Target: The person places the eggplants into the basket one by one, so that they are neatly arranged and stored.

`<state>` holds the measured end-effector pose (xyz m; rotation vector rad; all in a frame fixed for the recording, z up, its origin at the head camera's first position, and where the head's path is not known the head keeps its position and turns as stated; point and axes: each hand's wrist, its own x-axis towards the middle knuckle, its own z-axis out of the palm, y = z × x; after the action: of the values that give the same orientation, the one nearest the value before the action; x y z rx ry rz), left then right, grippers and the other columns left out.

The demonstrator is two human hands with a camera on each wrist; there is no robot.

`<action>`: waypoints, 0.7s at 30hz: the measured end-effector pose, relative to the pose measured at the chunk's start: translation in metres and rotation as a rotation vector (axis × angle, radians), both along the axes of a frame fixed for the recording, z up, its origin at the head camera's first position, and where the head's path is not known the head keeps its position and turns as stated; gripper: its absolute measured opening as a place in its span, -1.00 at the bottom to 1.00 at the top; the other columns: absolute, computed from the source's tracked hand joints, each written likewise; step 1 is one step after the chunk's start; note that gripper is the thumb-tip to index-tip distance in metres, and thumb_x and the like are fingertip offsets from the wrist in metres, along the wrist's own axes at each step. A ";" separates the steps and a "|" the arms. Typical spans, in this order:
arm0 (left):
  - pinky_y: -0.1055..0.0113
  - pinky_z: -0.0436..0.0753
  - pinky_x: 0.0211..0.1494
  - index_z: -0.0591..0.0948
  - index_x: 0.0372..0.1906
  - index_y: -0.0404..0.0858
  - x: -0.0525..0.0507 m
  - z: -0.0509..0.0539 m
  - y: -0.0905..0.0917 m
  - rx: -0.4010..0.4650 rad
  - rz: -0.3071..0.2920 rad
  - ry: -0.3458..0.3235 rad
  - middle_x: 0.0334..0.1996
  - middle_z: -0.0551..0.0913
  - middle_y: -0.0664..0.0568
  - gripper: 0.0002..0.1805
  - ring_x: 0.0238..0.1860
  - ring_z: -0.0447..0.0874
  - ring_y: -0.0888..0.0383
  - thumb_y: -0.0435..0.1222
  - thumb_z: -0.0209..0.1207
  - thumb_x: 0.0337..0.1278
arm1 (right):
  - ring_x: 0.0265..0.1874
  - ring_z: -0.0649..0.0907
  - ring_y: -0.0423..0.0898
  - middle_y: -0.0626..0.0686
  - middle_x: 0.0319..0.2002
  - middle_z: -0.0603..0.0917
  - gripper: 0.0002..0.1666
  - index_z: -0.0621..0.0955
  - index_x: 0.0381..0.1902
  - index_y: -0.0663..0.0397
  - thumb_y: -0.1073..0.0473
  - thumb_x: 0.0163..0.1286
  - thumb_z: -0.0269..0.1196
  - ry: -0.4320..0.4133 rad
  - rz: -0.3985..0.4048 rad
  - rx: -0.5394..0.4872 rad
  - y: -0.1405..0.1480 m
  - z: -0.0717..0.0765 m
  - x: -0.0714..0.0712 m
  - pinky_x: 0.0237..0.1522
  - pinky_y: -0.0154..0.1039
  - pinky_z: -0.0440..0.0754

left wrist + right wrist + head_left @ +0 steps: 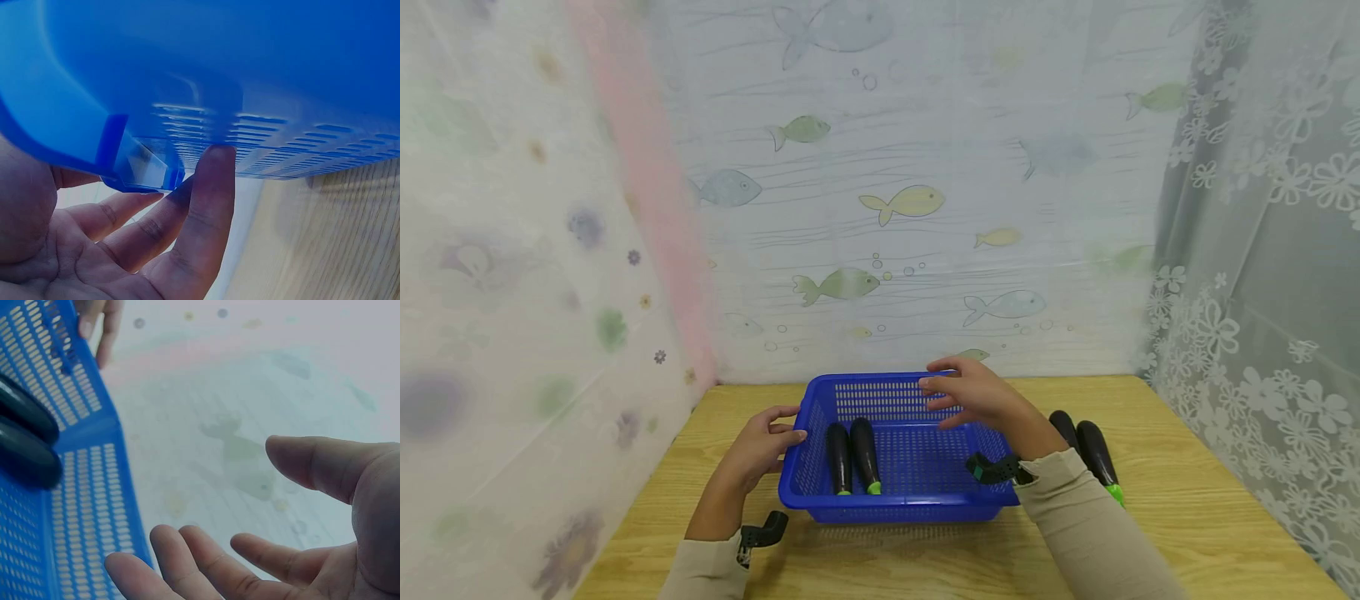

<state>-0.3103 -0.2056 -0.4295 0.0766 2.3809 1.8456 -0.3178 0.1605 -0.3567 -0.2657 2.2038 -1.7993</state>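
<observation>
Head camera view: a person's left hand grips the left rim of a blue basket on a wooden tabletop, while the right hand hovers above the basket's far right side. Two dark eggplants lie side by side in the left part of the basket, green ends toward the near wall; two other eggplants lie on the tabletop to its right, partly hidden by the right forearm.

On the left, the grip is closed on the rim, thumb over the top; the left wrist view shows fingers beneath the lip, one tip at the perforated outer wall. On the right, the grip is wide, fingers and thumb spread around nothing.

The step in hand appears to be steadying the basket with the left hand while the right is free between handlings; whether eggplants are going in or coming out cannot be told. As judged here, the next move calls for the left hand to hold the basket firm. Reaching the outer pair would require the right hand to clear the right rim; reaching the inner pair, to cross leftward and lower.
</observation>
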 end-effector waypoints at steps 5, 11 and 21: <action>-0.15 0.80 -0.12 0.34 0.50 -0.29 -0.003 0.000 -0.002 0.013 -0.010 -0.005 0.19 0.64 -0.41 -0.38 0.04 0.77 -0.22 -0.36 0.23 0.41 | 0.28 0.61 0.32 0.31 0.43 0.44 -0.23 0.31 0.52 0.07 0.00 0.49 0.33 0.030 -0.007 -0.003 0.019 0.005 0.007 0.00 0.15 0.78; -0.17 0.80 -0.12 0.34 0.50 -0.29 -0.006 -0.002 -0.003 0.000 -0.010 0.003 0.21 0.62 -0.43 -0.36 0.04 0.77 -0.24 -0.34 0.24 0.41 | 0.31 0.58 0.33 0.34 0.47 0.40 -0.18 0.25 0.56 0.08 -0.02 0.50 0.31 0.044 -0.026 0.001 0.041 0.008 0.012 0.03 0.14 0.77; -0.16 0.80 -0.12 0.35 0.49 -0.29 -0.010 0.001 -0.004 0.000 -0.009 -0.001 0.19 0.64 -0.40 -0.37 0.02 0.78 -0.20 -0.34 0.25 0.40 | 0.28 0.62 0.26 0.41 0.44 0.42 -0.16 0.20 0.59 0.12 -0.10 0.57 0.22 0.100 -0.097 0.015 0.075 0.007 0.024 0.07 0.11 0.76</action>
<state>-0.3207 -0.2100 -0.4285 0.0854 2.3757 1.8414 -0.2943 0.2350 -0.3501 -0.2554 2.3358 -1.8567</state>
